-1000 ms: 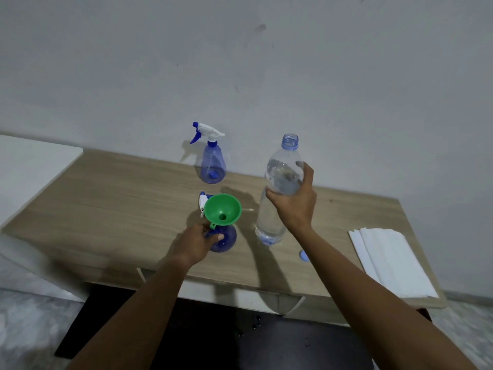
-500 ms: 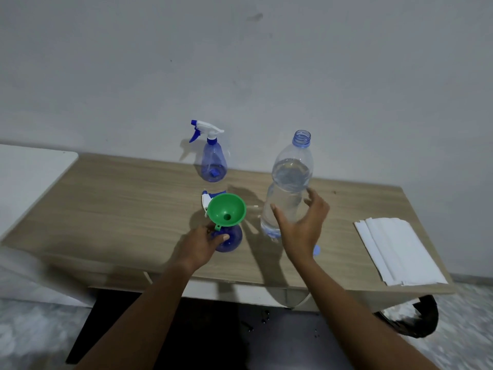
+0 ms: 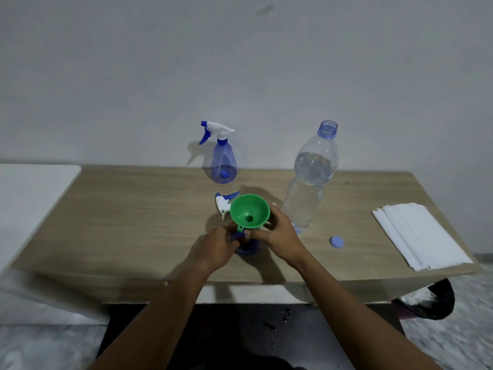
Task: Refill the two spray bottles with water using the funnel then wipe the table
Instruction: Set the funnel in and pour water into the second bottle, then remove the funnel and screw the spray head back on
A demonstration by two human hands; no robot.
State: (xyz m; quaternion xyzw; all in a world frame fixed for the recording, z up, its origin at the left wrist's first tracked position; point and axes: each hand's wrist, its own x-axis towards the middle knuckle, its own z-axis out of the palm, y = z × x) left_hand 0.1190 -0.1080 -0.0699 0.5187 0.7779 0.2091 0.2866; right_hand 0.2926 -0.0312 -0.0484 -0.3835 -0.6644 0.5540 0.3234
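Observation:
A green funnel (image 3: 249,211) sits in the neck of a blue spray bottle (image 3: 248,248) on the wooden table (image 3: 133,222). My left hand (image 3: 216,245) grips that bottle's neck from the left. My right hand (image 3: 277,236) holds the funnel's spout from the right. The bottle's white and blue spray head (image 3: 222,204) lies on the table just behind the funnel. A second blue spray bottle (image 3: 222,162), with its trigger head on, stands at the back by the wall. A large clear water bottle (image 3: 310,180), uncapped, stands upright to the right of the funnel.
A small blue cap (image 3: 336,241) lies on the table right of my hands. A stack of white paper towels (image 3: 418,236) rests at the table's right end. A white surface (image 3: 29,193) adjoins the table on the left. A dark bag (image 3: 426,303) hangs below the right corner.
My right hand set the water bottle down upright, let go of it and moved left onto the funnel. My left hand stayed at the spray bottle's neck.

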